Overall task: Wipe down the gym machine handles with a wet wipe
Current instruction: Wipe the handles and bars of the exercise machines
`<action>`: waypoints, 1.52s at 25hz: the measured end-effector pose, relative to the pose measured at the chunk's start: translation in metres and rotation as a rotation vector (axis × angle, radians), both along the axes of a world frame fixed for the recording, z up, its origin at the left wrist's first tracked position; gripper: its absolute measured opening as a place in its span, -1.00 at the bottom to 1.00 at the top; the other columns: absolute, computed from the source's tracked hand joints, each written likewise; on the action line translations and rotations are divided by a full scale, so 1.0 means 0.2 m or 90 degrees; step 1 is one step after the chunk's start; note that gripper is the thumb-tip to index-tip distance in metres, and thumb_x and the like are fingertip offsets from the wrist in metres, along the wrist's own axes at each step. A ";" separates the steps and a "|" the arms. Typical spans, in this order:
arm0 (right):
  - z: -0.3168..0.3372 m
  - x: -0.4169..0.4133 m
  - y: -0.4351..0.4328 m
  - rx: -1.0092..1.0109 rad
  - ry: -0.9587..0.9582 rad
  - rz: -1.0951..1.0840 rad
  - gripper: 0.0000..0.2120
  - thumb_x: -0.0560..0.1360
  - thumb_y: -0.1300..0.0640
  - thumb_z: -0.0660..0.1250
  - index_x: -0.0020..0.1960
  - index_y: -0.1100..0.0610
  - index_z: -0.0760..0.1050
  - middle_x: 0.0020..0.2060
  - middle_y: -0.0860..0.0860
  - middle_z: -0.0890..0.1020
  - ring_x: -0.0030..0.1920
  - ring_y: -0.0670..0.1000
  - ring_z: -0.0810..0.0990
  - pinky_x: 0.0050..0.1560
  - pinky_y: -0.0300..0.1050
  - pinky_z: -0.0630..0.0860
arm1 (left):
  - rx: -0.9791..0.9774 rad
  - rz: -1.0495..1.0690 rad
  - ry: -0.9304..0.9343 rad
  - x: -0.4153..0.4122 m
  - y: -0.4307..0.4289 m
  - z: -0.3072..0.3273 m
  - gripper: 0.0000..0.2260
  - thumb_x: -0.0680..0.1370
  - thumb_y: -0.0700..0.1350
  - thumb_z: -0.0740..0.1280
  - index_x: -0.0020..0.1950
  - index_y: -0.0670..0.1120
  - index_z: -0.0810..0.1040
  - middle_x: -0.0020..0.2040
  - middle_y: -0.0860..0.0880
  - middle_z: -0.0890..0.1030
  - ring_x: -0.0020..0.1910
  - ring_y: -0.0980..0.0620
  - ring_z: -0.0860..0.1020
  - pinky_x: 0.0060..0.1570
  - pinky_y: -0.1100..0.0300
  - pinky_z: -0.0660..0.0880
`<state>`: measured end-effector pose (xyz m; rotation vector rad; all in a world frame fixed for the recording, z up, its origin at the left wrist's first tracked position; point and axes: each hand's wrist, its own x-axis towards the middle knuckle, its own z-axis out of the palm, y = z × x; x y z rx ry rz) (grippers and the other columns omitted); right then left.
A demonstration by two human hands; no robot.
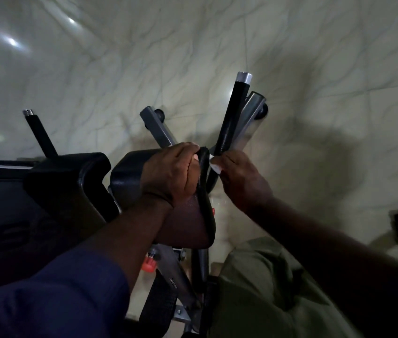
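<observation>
You are working at the base of the right-hand handle (232,115), the black-gripped bar with the silver end cap that is rising up and away from you toward the marble floor (314,57). Your right hand (239,176) is pinching the wet wipe (215,164) between thumb and fingers; only a small white fold of it is showing, pressed where the bar bends just beside the edge of the arm pad (204,191). Your left hand (173,174) is closing over the top of that black pad, fingers curled around its rim, apparently bracing the machine rather than cleaning.

Judging by where the wipe is sitting, you are at the low end of the grip, and the long black length above it is looking untouched or at least not being covered now. The next move is calling for you to wrap the wipe more fully around the bar, then slide it upward along the grip toward the silver cap, turning your wrist so the far side gets covered too. Keep the left hand steadying the pad while you do.

The other handle (39,132), well apart on the left, is waiting; its black grip and metal tip are standing clear of both hands. The grey frame tube (156,128) between them is not a handle.
</observation>
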<state>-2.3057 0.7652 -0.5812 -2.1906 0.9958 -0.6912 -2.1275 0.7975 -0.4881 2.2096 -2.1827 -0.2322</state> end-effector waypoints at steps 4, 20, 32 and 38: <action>0.09 -0.02 -0.38 -0.031 0.021 -0.053 -0.75 0.66 0.19 0.19 0.18 0.22 0.61 0.10 0.24 0.61 0.13 0.21 0.56 0.14 0.03 0.47 | 0.015 0.011 0.005 -0.01 0.00 0.02 -0.64 0.64 0.00 0.11 0.24 -0.07 0.63 0.15 -0.07 0.69 0.07 -0.15 0.65 0.00 -0.03 0.57; 0.26 -0.11 -0.55 -0.149 -0.078 -0.122 -0.82 0.62 0.26 0.29 0.11 0.27 0.65 0.06 0.19 0.63 0.09 0.18 0.62 0.11 0.02 0.57 | -0.004 0.034 -0.008 -0.01 0.02 0.02 -0.67 0.62 0.04 0.12 0.15 -0.03 0.64 0.01 -0.04 0.71 -0.07 -0.15 0.64 -0.19 0.07 0.47; 0.00 -0.12 -0.59 -0.421 0.093 0.367 -0.61 0.72 0.24 0.05 0.25 0.39 0.60 0.25 0.31 0.63 0.29 0.27 0.62 0.51 0.10 0.37 | -0.032 0.033 0.000 -0.01 0.03 0.00 -0.65 0.64 0.06 0.08 0.09 -0.04 0.62 -0.03 -0.05 0.69 -0.11 -0.15 0.61 -0.20 0.03 0.47; -0.04 -0.06 -0.38 -0.292 0.140 0.185 -0.59 0.60 0.31 0.09 0.35 0.37 0.52 0.35 0.35 0.55 0.39 0.34 0.50 0.44 0.31 0.42 | -0.037 0.043 0.005 -0.01 0.02 0.00 -0.66 0.64 0.04 0.10 0.10 -0.05 0.63 -0.03 -0.04 0.70 -0.10 -0.15 0.63 -0.21 0.03 0.51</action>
